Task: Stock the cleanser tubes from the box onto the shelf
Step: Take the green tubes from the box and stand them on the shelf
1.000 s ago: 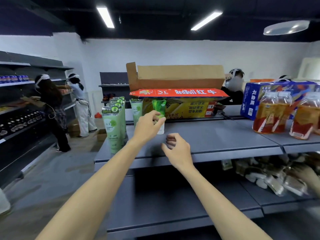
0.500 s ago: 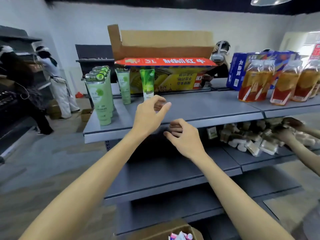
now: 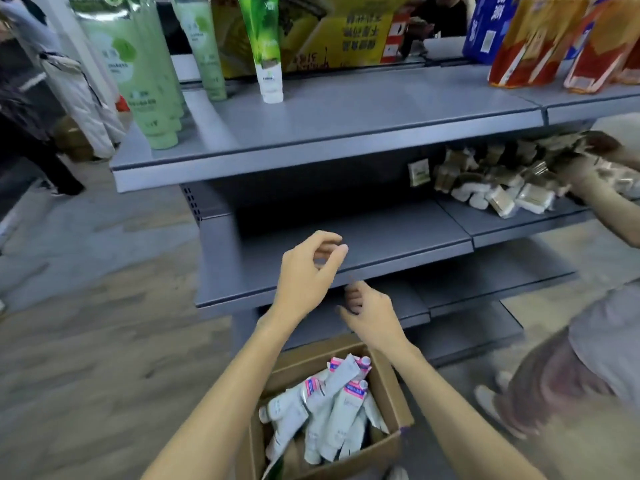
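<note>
Head view showed the left hand [image 3: 304,271] empty, fingers loosely curled with thumb and forefinger apart, hovering before the middle shelf [image 3: 346,261]. Just right of it and slightly lower, the right hand [image 3: 372,315] was also empty, fingers bent inward. Below both hands, between the forearms, sat the cardboard box [image 3: 388,386] holding a heap of white cleanser tubes [image 3: 329,407]. Well above the hands, green tubes [image 3: 145,71] stood upright on the top shelf [image 3: 346,112].
</note>
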{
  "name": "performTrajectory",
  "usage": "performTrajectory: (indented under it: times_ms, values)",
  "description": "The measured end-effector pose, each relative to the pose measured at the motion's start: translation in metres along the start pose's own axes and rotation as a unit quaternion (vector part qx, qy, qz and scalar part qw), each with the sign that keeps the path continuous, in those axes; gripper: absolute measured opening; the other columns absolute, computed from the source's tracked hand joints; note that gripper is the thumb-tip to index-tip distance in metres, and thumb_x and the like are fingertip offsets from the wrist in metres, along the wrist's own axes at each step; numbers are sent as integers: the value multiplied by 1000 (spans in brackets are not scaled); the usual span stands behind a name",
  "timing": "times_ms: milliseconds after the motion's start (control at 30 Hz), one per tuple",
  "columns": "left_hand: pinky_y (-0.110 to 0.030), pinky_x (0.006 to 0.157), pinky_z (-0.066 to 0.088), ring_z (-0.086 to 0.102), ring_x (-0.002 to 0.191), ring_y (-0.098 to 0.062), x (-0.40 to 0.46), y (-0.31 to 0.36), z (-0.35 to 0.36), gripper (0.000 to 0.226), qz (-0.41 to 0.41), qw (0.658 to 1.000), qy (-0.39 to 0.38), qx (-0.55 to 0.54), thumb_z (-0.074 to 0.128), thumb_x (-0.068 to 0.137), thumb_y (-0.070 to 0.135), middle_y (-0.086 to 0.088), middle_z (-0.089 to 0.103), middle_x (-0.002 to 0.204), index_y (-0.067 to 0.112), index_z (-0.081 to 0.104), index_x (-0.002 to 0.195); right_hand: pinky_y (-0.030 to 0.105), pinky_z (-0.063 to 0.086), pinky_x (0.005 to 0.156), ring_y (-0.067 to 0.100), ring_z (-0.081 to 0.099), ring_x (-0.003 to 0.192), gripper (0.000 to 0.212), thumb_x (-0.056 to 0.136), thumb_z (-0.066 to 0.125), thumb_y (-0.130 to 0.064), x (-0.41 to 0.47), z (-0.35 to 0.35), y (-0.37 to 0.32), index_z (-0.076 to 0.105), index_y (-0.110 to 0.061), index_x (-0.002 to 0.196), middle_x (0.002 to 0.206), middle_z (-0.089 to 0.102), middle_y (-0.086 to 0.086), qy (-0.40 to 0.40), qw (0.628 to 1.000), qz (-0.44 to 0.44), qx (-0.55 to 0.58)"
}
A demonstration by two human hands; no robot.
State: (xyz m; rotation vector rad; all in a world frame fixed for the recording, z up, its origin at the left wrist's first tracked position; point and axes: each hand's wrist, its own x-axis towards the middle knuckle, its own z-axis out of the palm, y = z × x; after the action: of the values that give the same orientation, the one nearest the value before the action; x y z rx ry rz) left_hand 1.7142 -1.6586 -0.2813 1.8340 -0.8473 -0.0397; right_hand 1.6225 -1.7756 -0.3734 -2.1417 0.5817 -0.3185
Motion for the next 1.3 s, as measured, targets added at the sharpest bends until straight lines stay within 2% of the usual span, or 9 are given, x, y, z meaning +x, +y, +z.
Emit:
performTrajectory:
  times_ms: [167,300,433,500,667,833,1033,1167,1300]
  values:
    - [-2,74,42,62,87,7,-32,-47,28,11,-82,996,-24,7,63,95,27,18,68,89,20,70,100,36,56,92,17,68,95,41,82,75,-14,-18,22,45,60,-5,119,103,68,4,-59,996,58,-23]
    - [-5,70,43,62,79,4,-59,-80,47,11,-146,987,-56,19,63,94,28,15,69,83,21,71,95,28,56,90,12,69,92,43,82,78,-22,-38,32,72,62,-5,117,103,71,3,-97,990,102,-30]
    - [-16,75,51,65,78,1,-80,-109,67,11,-203,975,-83,38,65,92,31,11,72,82,21,72,93,36,58,86,17,71,84,31,82,79,-17,-53,36,93,66,2,103,89,74,6,-118,983,132,-45]
    - [-24,79,54,66,78,-1,-87,-121,75,14,-226,968,-99,49,67,90,32,10,72,81,20,72,95,33,58,86,8,68,78,27,82,79,-15,-61,36,99,65,-5,102,80,69,-9,-140,978,153,-28]
    - [-35,82,57,69,78,-11,-102,-151,99,18,-259,952,-147,76,74,86,30,9,69,78,17,70,98,31,58,86,4,71,82,39,78,84,-25,-71,37,125,65,-9,107,89,74,-6,-184,963,195,-27]
    - [-37,82,54,67,94,-21,-120,-170,128,24,-263,938,-160,160,73,85,32,0,69,105,19,68,105,33,58,82,6,70,76,31,77,81,-30,-76,40,146,63,-14,97,71,70,-13,-197,958,199,-53]
    - [-39,86,48,55,110,-27,-136,-175,166,55,-290,909,-180,237,81,77,42,-4,54,121,17,55,119,34,59,79,17,73,81,35,76,80,-22,-78,41,163,61,-9,102,85,75,4,-209,952,221,-28]
    - [-38,88,51,54,112,-29,-140,-175,179,49,-284,880,-179,336,75,85,24,-9,48,128,11,48,124,31,58,88,17,72,97,54,74,84,-25,-80,39,170,59,-9,120,110,72,6,-214,947,240,-2]
    - [-39,76,53,59,106,-30,-139,-175,176,34,-286,884,-155,336,68,87,14,-9,56,121,11,56,119,32,57,91,15,71,97,50,77,83,-21,-80,39,177,60,-8,119,111,72,5,-214,946,242,-9]
